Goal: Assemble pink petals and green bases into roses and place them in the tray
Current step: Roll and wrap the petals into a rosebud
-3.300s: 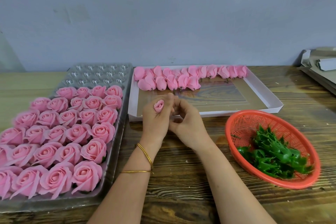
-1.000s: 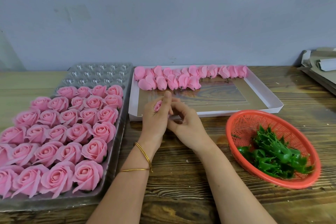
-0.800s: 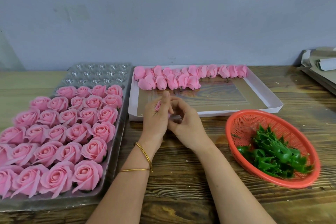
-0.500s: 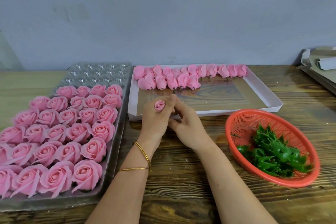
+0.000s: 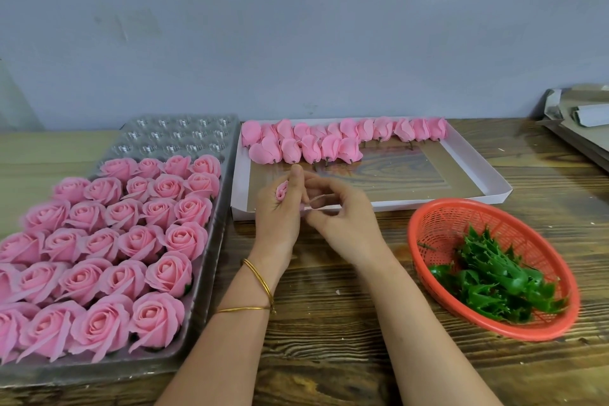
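My left hand [image 5: 276, 217] grips a small pink rosebud [image 5: 281, 189], its fingers curled round it in front of the white box. My right hand [image 5: 342, 217] sits close beside it, fingers curled, pinching a pale pink petal [image 5: 318, 201] at the bud's side. The clear plastic tray [image 5: 211, 273] on the left holds several finished pink roses [image 5: 158, 241]; its far cups are bare. Loose pink petal heads [image 5: 329, 140] line the far side of the white box [image 5: 474, 194]. Green bases [image 5: 494, 277] lie in the red basket [image 5: 428, 224] on the right.
All of this stands on a wooden table [image 5: 329, 323] against a grey wall. Folded cardboard [image 5: 580, 122] lies at the far right corner. Gold bangles [image 5: 260, 287] circle my left wrist.
My left hand has turned the bud so less of it shows behind the thumb. My right hand's fingers have spread a little and now pull a petal beside it.
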Demonstrator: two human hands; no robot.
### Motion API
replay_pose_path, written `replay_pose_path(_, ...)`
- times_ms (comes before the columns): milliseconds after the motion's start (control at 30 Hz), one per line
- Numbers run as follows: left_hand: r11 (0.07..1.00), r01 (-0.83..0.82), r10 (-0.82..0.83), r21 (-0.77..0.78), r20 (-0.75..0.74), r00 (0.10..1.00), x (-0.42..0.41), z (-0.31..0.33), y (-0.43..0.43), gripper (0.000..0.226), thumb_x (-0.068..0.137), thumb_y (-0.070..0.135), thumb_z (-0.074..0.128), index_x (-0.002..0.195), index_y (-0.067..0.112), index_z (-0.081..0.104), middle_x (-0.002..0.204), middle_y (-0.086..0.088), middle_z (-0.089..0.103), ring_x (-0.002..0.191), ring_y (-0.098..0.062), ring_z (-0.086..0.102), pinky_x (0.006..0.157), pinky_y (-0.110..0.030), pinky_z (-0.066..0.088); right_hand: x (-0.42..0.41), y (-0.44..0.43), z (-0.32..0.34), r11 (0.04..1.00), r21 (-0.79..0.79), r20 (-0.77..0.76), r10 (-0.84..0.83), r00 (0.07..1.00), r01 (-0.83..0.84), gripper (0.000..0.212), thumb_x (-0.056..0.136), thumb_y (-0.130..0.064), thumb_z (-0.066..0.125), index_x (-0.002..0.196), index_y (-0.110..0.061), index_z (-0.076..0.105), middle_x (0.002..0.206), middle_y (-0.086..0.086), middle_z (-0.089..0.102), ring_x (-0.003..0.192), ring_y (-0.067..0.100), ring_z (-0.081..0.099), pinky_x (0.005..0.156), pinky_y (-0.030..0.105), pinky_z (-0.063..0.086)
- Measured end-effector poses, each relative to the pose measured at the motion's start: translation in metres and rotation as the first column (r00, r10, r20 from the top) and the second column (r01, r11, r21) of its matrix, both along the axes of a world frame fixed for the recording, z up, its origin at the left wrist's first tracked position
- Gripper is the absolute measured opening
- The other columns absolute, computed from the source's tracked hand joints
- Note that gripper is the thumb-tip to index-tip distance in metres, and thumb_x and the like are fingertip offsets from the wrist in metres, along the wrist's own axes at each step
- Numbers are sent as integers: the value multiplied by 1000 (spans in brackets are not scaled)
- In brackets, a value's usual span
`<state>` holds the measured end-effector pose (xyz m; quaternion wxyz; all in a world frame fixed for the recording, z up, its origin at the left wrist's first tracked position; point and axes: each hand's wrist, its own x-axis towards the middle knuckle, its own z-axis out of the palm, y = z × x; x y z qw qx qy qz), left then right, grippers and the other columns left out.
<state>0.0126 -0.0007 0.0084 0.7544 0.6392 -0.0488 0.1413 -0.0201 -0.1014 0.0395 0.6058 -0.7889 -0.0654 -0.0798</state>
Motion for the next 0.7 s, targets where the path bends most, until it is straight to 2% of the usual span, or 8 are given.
replay_pose_path(67,1000,11,-11,-18,5,1000,1,0,-1,46,92,53,51,67,18,68,72,-10,63,76,-24,66,70,-30,55,1,-3,5,991,71,-3,-117,993,117,33,76,4,64,95,-21,71,86,-10,71,74,2,61,74,19,51)
replay_pose_path(133,1000,14,-14,-28,-1,1000,1,-2,-1,47,95,48,50,67,15,67,79,-10,68,80,-22,69,73,-30,56,3,-9,11,967,92,30,-241,970,237,28,76,3,66,86,-24,67,80,-12,66,66,-3,55,69,15,47)
replay_pose_path(200,1000,10,-10,-3,-15,1000,0,-3,0,47,96,46,48,66,15,66,74,-4,69,75,-16,69,71,-30,57,3,-17,18,942,65,96,-334,938,329,24,78,1,66,84,-22,64,76,-11,63,62,-4,52,65,11,43)
replay_pose_path(300,999,-5,6,34,-25,1000,-3,-1,1,48,93,52,45,53,28,59,62,3,65,60,-9,64,59,-20,53,1,-38,28,905,12,169,-421,891,425,21,79,-1,63,79,-22,62,72,-12,61,62,-3,51,61,9,41)
replay_pose_path(467,998,-9,10,56,-15,1000,-6,3,2,50,86,64,46,51,29,54,53,5,54,50,-4,51,49,-15,42,-1,-74,36,843,-168,138,-493,859,511,20,80,-6,62,71,-24,60,70,-10,61,69,10,56,70,25,43)
replay_pose_path(600,998,-6,6,60,-5,1000,-4,1,2,54,82,70,47,49,28,53,49,6,50,48,-5,48,47,-15,40,-10,-94,43,730,-300,98,-616,781,614,17,79,-8,60,68,-20,64,64,-10,59,64,11,55,61,23,38)
replay_pose_path(633,998,-8,8,64,-6,1000,-4,0,2,55,82,71,47,48,28,53,48,6,49,48,-5,47,47,-15,39,-13,-99,45,706,-339,75,-638,766,622,16,79,-9,60,69,-21,64,65,-10,60,68,13,57,63,24,41)
replay_pose_path(700,997,-10,11,71,-14,1000,-3,0,3,57,83,72,47,47,28,53,48,6,49,48,-6,47,48,-14,39,-19,-108,48,686,-419,-23,-663,748,595,16,78,-13,61,69,-25,62,77,-3,65,86,26,62,82,40,50)
